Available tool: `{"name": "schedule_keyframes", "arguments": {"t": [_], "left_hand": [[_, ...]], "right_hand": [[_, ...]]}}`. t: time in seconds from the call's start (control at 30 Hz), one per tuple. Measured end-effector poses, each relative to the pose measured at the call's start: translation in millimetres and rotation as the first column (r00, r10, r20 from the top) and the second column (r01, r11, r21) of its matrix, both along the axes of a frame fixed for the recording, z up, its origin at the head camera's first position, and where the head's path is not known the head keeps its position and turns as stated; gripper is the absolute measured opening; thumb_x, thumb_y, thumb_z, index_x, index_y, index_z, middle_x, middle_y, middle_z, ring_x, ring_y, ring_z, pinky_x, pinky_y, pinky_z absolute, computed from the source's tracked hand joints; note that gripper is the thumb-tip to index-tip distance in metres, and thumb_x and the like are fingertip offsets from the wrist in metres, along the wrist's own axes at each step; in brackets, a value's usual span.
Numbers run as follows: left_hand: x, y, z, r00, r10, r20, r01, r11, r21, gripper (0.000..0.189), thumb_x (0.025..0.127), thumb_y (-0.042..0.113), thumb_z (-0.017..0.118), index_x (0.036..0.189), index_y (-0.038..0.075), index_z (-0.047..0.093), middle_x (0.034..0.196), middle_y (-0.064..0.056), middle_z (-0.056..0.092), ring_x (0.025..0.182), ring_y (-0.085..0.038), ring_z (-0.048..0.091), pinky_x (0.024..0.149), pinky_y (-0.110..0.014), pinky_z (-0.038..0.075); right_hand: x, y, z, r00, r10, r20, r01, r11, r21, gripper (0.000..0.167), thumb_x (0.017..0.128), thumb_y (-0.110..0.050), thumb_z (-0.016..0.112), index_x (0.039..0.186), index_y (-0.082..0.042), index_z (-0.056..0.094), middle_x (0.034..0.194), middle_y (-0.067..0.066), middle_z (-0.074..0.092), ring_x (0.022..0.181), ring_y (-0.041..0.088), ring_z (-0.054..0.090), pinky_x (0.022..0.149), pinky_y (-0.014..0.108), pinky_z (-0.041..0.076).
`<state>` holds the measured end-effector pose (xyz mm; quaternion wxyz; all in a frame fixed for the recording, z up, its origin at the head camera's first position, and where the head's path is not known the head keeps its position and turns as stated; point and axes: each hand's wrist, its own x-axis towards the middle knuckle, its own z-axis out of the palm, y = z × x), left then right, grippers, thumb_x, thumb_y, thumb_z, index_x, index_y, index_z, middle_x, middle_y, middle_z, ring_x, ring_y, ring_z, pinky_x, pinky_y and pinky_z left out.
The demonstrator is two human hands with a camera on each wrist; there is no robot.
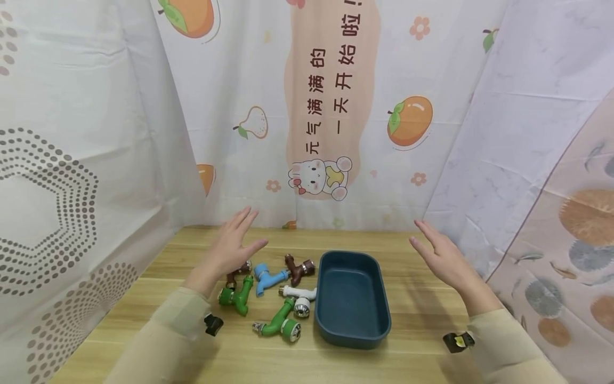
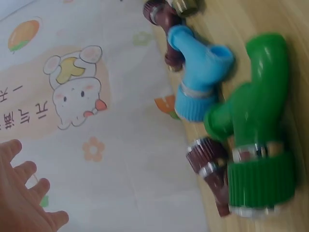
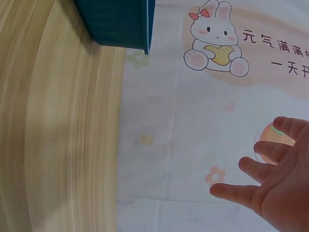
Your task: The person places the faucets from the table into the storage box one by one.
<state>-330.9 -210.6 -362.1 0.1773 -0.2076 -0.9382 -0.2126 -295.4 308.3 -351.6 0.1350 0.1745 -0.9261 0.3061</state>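
Note:
My left hand [image 1: 229,249] is raised over the left part of the table, fingers straight, holding nothing. Beneath and beside it lie several toy-like plastic taps: a green tap [image 1: 241,296], a blue tap [image 1: 269,278], a brown tap [image 1: 299,270] and another brown one [image 2: 208,164] partly hidden by the hand in the head view. Nearer the front are a second green tap [image 1: 278,324] and a white tap [image 1: 299,298], which lies close against a dark blue basin [image 1: 352,339]. To the right of that basin my right hand [image 1: 446,261] hovers with extended fingers, also holding nothing.
The wooden table [image 1: 412,341] ends at the back against a printed curtain [image 1: 230,186]. More curtains hang at the left [image 1: 144,202] and right [image 1: 484,224]. Each wrist carries a small black strap mount.

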Motion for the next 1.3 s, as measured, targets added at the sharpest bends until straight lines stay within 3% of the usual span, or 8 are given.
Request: {"name": "schedule_keyframes", "arguments": {"t": [0.17,0.27,0.43,0.63,0.87,1.03,1.3], "left_hand": [[1.5,9.3,-0.9,1.0,-0.018,0.012,0.017,0.995,0.094,0.078,0.101,0.055,0.054,0.164,0.021,0.023,0.169,-0.005,0.013,0.153,-0.035,0.015,0.117,-0.066,0.015],[2.4,14.7,-3.1,0.999,-0.031,0.025,0.028,0.99,0.14,0.077,0.101,0.057,0.052,0.164,0.023,0.023,0.169,-0.004,0.013,0.152,-0.036,0.016,0.115,-0.067,0.018],[5.5,23.6,-7.4,0.998,-0.051,0.042,0.041,0.978,0.204,0.074,0.103,0.056,0.05,0.163,0.023,0.025,0.169,-0.004,0.014,0.152,-0.036,0.018,0.114,-0.068,0.02],[8.7,34.8,-10.3,0.995,-0.094,0.043,0.078,0.958,0.275,0.072,0.104,0.054,0.05,0.162,0.019,0.028,0.168,-0.007,0.017,0.151,-0.036,0.02,0.114,-0.067,0.02],[11.7,49.1,-11.6,0.986,-0.142,0.087,0.103,0.931,0.351,0.07,0.103,0.055,0.05,0.162,0.023,0.029,0.168,-0.004,0.018,0.151,-0.034,0.02,0.114,-0.066,0.023],[13.7,58.2,-13.5,0.983,-0.166,0.083,0.123,0.918,0.376,0.068,0.104,0.049,0.053,0.161,0.02,0.03,0.167,-0.008,0.022,0.151,-0.034,0.022,0.115,-0.063,0.023],[14.2,72.8,-19.4,0.972,-0.213,0.104,0.15,0.892,0.427,0.068,0.104,0.046,0.056,0.16,0.016,0.034,0.163,-0.011,0.032,0.141,-0.038,0.041,0.109,-0.062,0.036]], "right_hand": [[-1.1,-5,-1.1,1.0,0.017,0.009,-0.016,0.995,-0.096,0.064,0.11,-0.044,0.037,0.162,-0.008,0.025,0.154,0.032,0.036,0.139,0.054,0.034,0.106,0.072,0.03],[-1.2,-8,-4.2,0.998,0.058,0.038,-0.05,0.979,-0.196,0.064,0.111,-0.043,0.036,0.162,-0.006,0.023,0.154,0.032,0.036,0.139,0.052,0.036,0.103,0.071,0.035],[-0.6,-13,-7.1,0.986,0.127,0.106,-0.085,0.938,-0.337,0.067,0.111,-0.044,0.035,0.162,-0.003,0.021,0.163,0.027,0.021,0.144,0.051,0.028,0.097,0.07,0.043],[0.1,-20,-7.2,0.97,0.17,0.171,-0.075,0.887,-0.456,0.07,0.11,-0.048,0.036,0.162,-0.003,0.021,0.164,0.026,0.019,0.146,0.05,0.021,0.095,0.068,0.046],[2.2,-25,-9.5,0.959,0.168,0.229,-0.02,0.845,-0.534,0.073,0.108,-0.045,0.046,0.16,0.001,0.023,0.16,0.029,0.025,0.146,0.049,0.025,0.091,0.061,0.052],[1.3,-26,-14.4,0.949,0.181,0.258,-0.003,0.823,-0.569,0.075,0.106,-0.039,0.054,0.159,0.003,0.022,0.159,0.032,0.027,0.145,0.048,0.028,0.088,0.058,0.054],[2.6,-28,-21.3,0.924,0.219,0.312,0.022,0.787,-0.617,0.077,0.106,-0.034,0.058,0.159,0.006,0.018,0.159,0.034,0.023,0.145,0.049,0.027,0.087,0.057,0.055]]}}
